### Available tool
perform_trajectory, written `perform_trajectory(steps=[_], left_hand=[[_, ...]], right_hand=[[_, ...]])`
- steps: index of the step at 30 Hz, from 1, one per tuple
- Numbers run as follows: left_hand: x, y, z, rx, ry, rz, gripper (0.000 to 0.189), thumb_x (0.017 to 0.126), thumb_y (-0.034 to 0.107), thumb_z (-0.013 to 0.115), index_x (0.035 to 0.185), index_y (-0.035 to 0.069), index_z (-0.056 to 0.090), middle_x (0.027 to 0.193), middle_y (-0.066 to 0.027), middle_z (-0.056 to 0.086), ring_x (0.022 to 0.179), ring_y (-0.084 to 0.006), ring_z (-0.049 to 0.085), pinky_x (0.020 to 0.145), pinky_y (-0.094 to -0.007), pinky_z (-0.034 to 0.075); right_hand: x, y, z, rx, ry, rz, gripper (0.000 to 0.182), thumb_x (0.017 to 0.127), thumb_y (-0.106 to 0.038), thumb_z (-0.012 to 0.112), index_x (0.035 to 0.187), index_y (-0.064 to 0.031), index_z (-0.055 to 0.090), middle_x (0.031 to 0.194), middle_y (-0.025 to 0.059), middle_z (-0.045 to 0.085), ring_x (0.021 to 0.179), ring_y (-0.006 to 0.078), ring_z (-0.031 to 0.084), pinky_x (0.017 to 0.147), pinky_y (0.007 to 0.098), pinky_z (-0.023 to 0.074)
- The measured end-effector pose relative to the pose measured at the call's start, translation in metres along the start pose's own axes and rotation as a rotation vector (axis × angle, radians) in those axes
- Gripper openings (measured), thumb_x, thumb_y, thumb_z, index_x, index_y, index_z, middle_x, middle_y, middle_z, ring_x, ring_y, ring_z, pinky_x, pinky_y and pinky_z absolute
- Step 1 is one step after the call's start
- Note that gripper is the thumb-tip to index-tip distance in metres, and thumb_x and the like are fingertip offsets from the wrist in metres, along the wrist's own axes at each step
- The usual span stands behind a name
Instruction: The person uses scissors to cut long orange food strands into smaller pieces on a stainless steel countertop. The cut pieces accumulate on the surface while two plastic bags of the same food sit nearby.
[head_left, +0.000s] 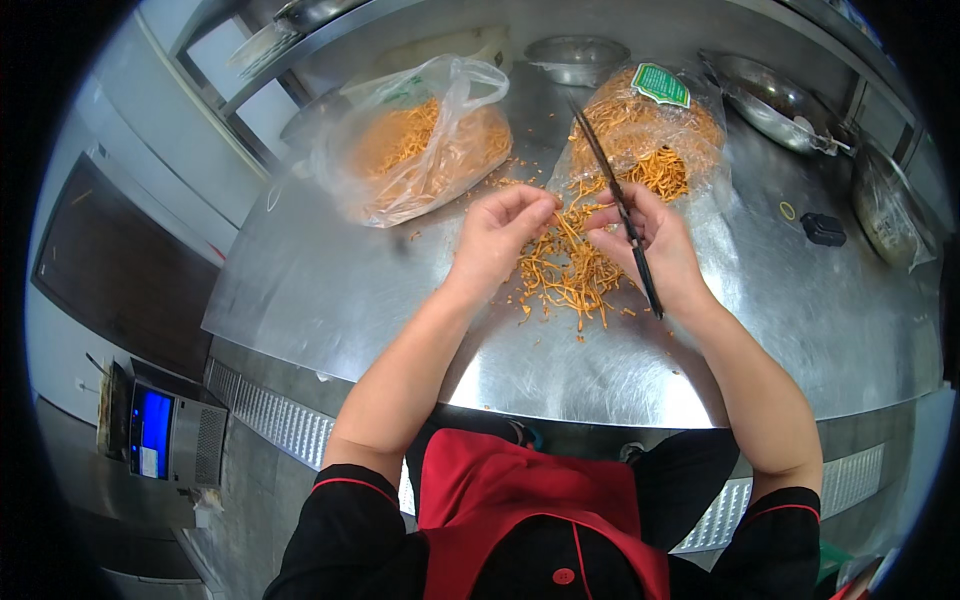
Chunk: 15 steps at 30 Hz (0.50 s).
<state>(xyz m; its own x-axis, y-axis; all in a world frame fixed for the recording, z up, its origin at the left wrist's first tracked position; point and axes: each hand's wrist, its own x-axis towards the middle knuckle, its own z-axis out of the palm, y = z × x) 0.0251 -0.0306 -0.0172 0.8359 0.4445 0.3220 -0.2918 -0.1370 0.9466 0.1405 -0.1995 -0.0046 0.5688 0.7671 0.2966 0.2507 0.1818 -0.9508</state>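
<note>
A loose heap of thin orange strands (574, 274), which look like dried cordyceps mushrooms, lies on the stainless steel table (337, 292). My left hand (504, 225) is above the heap's left side, with thumb and forefinger pinched on the end of a strand. Opposite it, my right hand (651, 236) holds a long, narrow dark tool with a black handle (643, 274), apparently a knife seen edge-on. Its thin end points away from me. Right thumb and fingertips are curled near the strands; whether they touch any cannot be told.
A clear plastic bag of strands (427, 161) stands at left. Behind my right hand, another bag (637, 120) with a green label spills strands. Metal bowls (577, 60) and pans (780, 105) line the back and right. A small black case (823, 229) and yellow rubber band (787, 210) lie right.
</note>
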Motion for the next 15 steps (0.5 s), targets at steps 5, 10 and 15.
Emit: perform_trajectory(steps=[5,10,15], left_hand=[[-0.005,-0.002,0.013,-0.032,-0.057,-0.036,0.016,0.093,0.016,0.063,0.097,0.0,0.067,0.082,-0.0011,0.064,0.075,-0.0078,0.055,0.073,-0.0232,0.045],[-0.006,0.0,0.016,-0.024,-0.086,-0.04,0.018,0.093,0.016,0.061,0.1,0.0,0.066,0.084,-0.0025,0.065,0.076,-0.0085,0.056,0.073,-0.0235,0.045],[-0.004,0.002,0.013,-0.067,-0.104,-0.08,0.02,0.093,0.017,0.061,0.103,-0.001,0.065,0.086,-0.0034,0.066,0.077,-0.0087,0.057,0.073,-0.0238,0.045]], right_hand=[[-0.003,0.008,0.006,-0.053,-0.039,-0.007,0.038,0.082,-0.005,0.072,0.115,0.0002,0.053,0.089,0.0034,0.063,0.082,0.008,0.058,0.074,0.0231,0.0472],[-0.002,0.008,0.0,-0.016,-0.047,0.042,0.033,0.083,-0.005,0.07,0.111,-0.0006,0.054,0.084,0.0002,0.059,0.078,0.0066,0.057,0.072,0.023,0.0465],[0.0,0.006,-0.001,0.014,-0.03,0.059,0.03,0.083,-0.005,0.069,0.11,-0.0026,0.054,0.083,-0.0009,0.058,0.077,0.0068,0.056,0.07,0.0215,0.0457]])
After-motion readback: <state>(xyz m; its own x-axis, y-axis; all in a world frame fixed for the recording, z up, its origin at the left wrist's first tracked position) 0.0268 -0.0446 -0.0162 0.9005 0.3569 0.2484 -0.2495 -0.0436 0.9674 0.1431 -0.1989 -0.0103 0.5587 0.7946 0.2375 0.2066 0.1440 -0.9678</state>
